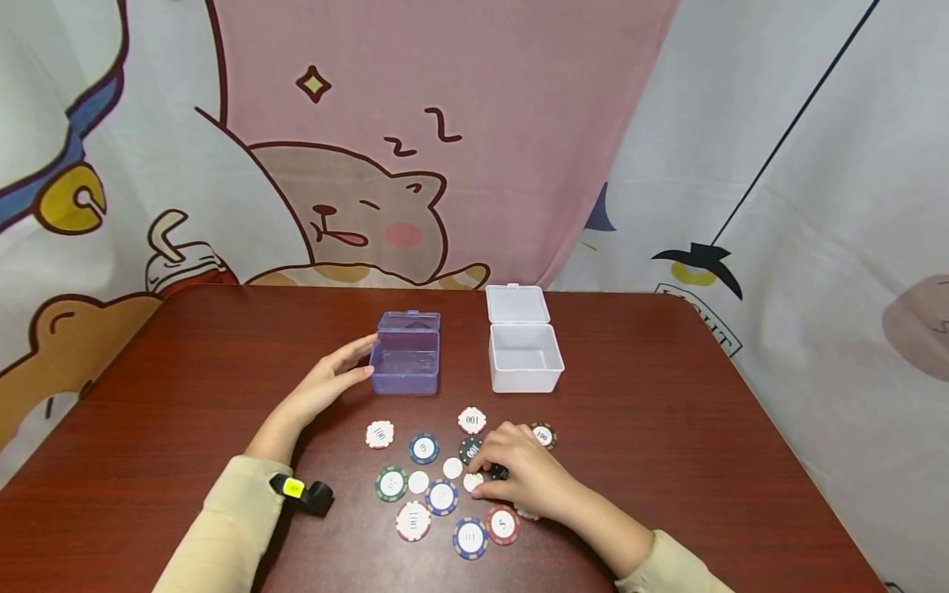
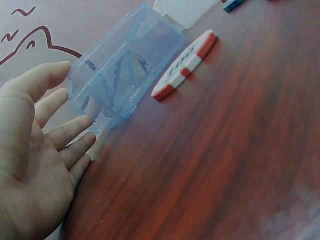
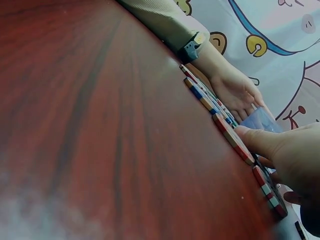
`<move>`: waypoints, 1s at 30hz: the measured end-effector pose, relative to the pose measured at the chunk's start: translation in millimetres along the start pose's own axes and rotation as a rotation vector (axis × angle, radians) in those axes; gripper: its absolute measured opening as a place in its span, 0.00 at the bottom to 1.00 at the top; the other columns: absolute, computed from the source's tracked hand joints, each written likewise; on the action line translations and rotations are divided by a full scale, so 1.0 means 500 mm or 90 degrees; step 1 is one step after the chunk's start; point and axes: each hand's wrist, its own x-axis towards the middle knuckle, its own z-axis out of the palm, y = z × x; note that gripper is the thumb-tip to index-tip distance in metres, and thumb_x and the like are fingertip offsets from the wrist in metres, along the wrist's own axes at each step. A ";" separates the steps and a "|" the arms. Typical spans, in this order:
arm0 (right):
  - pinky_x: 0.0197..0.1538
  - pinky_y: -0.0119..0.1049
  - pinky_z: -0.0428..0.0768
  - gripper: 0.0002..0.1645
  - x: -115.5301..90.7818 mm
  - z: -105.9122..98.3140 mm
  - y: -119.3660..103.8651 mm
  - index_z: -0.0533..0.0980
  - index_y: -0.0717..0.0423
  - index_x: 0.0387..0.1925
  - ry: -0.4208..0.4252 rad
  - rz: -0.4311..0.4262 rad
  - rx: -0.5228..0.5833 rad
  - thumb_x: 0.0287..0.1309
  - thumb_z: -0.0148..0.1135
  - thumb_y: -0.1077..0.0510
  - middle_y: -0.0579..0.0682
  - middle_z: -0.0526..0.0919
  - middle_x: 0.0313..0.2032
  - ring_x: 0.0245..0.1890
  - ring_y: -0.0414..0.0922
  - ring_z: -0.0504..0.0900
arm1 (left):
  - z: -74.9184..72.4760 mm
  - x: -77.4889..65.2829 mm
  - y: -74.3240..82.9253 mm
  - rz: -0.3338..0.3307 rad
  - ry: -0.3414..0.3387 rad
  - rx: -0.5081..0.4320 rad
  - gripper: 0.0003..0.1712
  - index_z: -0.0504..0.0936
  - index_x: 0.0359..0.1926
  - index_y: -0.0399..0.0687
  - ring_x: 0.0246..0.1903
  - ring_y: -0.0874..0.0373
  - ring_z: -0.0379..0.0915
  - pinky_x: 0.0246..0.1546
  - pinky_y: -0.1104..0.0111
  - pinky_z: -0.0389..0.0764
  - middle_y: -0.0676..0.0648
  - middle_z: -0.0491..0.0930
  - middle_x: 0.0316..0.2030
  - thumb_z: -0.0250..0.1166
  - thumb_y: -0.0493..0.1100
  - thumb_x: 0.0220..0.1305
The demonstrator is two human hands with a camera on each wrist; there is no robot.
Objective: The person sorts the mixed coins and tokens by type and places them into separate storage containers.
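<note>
Left hand: laid straight-fingered against blue box, mid-frame
Right hand: curled round white chip, lower centre
Pinch: best made edgewise

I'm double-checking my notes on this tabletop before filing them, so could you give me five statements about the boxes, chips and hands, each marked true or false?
1. The purple box and the white box both stand open. True.
2. The left hand is beside the white box. False: the left hand is at the purple box.
3. The chips are stacked in one tall tower. False: the chips lie spread out on the table.
4. The right hand is over some of the chips. True.
5. In the head view, the purple box stands to the right of the white box. False: it stands to the left.
</note>
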 end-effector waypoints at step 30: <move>0.43 0.33 0.64 0.13 0.004 0.000 -0.001 0.81 0.43 0.30 0.053 -0.032 -0.016 0.41 0.76 0.48 0.33 0.73 0.25 0.35 0.33 0.68 | -0.003 -0.002 -0.004 -0.005 -0.002 0.007 0.32 0.61 0.70 0.41 0.67 0.42 0.53 0.65 0.45 0.48 0.35 0.62 0.66 0.59 0.39 0.68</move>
